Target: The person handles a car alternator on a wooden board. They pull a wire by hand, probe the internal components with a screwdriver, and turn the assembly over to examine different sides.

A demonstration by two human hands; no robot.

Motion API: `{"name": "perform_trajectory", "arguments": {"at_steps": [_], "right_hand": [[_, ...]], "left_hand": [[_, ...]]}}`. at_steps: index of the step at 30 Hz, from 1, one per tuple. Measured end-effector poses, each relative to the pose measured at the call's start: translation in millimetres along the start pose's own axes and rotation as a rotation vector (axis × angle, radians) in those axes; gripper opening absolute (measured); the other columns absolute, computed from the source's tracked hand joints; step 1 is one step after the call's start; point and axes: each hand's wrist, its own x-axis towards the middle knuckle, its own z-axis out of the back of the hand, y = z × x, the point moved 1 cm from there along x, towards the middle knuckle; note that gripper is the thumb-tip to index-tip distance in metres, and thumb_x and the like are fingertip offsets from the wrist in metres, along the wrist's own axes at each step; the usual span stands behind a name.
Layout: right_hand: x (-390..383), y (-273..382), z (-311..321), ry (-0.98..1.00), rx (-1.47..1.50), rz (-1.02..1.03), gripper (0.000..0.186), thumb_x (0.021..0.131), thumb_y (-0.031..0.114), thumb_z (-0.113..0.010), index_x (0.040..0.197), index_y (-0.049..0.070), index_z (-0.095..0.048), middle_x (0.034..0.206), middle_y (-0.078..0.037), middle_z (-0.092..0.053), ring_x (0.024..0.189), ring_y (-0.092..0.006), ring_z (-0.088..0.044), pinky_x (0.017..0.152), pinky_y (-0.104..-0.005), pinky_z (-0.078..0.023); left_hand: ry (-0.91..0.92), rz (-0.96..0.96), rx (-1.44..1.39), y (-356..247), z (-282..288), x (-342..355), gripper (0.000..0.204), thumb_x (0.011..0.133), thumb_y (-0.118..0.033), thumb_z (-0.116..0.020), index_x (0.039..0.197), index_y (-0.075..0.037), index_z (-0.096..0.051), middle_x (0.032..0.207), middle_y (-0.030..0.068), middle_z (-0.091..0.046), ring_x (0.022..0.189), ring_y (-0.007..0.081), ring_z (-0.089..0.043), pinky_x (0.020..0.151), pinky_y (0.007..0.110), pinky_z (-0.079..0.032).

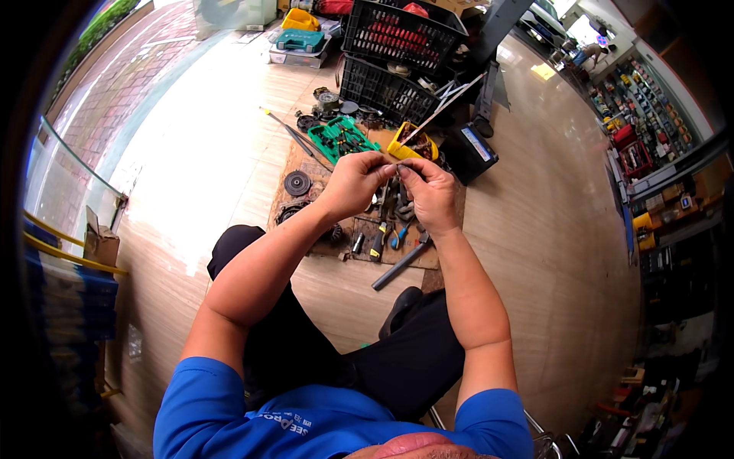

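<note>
My left hand (359,182) and my right hand (430,193) meet above a cardboard mat (306,161), fingertips pinched together. Whatever sits between them is too small and covered to make out. Just beyond the hands lie an open green tool case (342,138) with dark pieces inside and a yellow bin (413,142) holding brownish parts. Below the hands are a yellow-and-black handled tool (378,242), blue-handled pliers (399,237), a metal socket (358,243) and a dark bar (401,262). A round black pulley-like part (297,183) rests left of my left hand.
Black plastic crates (390,88) are stacked behind the mat, with a black box-shaped battery (468,153) to the right. A teal case (300,41) sits at the far left. Shelves of goods (642,99) line the right side. My bent legs (413,359) are close below.
</note>
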Motion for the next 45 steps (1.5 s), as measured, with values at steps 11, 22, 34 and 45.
{"name": "perform_trajectory", "arguments": {"at_steps": [11,22,34,45], "right_hand": [[-3,14,-4,0.012,-0.177,0.18,0.008,0.09,0.004,-0.065,0.096,-0.001,-0.067,0.086,0.0,-0.066,0.078,-0.0061,-0.058,0.071,-0.0204,-0.047],[-2,4,3,-0.012,0.035,-0.06,0.013,0.091,0.007,-0.065,0.1,-0.002,-0.067,0.087,0.002,-0.065,0.078,-0.0048,-0.056,0.072,-0.0201,-0.046],[-3,13,0,-0.051,-0.095,0.042,0.014,0.092,0.007,-0.064,0.1,-0.003,-0.067,0.087,0.002,-0.065,0.078,-0.0046,-0.056,0.072,-0.02,-0.046],[0,2,3,-0.039,0.05,-0.021,0.015,0.091,0.013,-0.066,0.098,0.0,-0.068,0.072,0.009,-0.056,0.057,0.0014,-0.041,0.049,-0.0158,-0.031]], "left_hand": [[0.324,0.384,-0.786,17,3,2,0.02,0.094,-0.022,-0.061,0.089,-0.002,-0.06,0.067,-0.0008,-0.054,0.053,0.008,-0.045,0.047,0.023,-0.034],[-0.053,-0.08,0.095,-5,-7,-7,0.016,0.095,-0.015,-0.059,0.091,0.0,-0.062,0.064,0.0015,-0.054,0.06,0.0083,-0.05,0.054,0.025,-0.041],[0.15,0.215,-0.409,3,-6,-2,0.016,0.097,-0.017,-0.058,0.092,-0.002,-0.062,0.062,-0.0012,-0.052,0.053,0.0071,-0.045,0.049,0.024,-0.038],[-0.084,-0.167,0.196,-15,-5,-10,0.014,0.089,-0.014,-0.064,0.094,-0.001,-0.065,0.082,0.0188,-0.066,0.075,0.0346,-0.065,0.065,0.036,-0.05]]}}
